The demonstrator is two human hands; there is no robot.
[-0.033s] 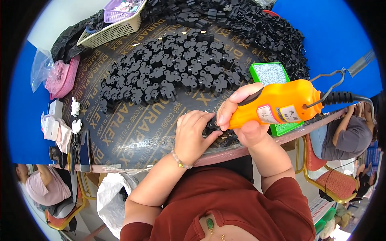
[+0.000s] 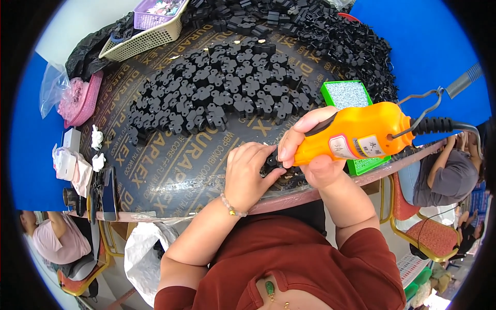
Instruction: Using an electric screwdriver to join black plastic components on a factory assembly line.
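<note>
My right hand (image 2: 315, 150) is wrapped round an orange electric screwdriver (image 2: 361, 132), tilted with its tip end toward my left hand. A black cord and a metal hook join its rear end. My left hand (image 2: 250, 168) pinches a small black plastic part (image 2: 270, 162) against the table near the front edge. The screwdriver's tip is hidden behind my right fingers, so I cannot tell whether it touches the part. Beyond my hands, many similar black plastic parts (image 2: 212, 93) stand close together in a broad patch.
Right of my hands, a green tray (image 2: 326, 94) holds small silvery pieces. Loose black pieces (image 2: 356, 57) are heaped at the far right. A cream basket (image 2: 139, 47) and a pink basket (image 2: 93, 98) stand left. A phone (image 2: 109, 194) lies near the left edge. Other people sit on both sides.
The screwdriver has rolled very slightly in my right hand. Both hands and the black part stay in place.
</note>
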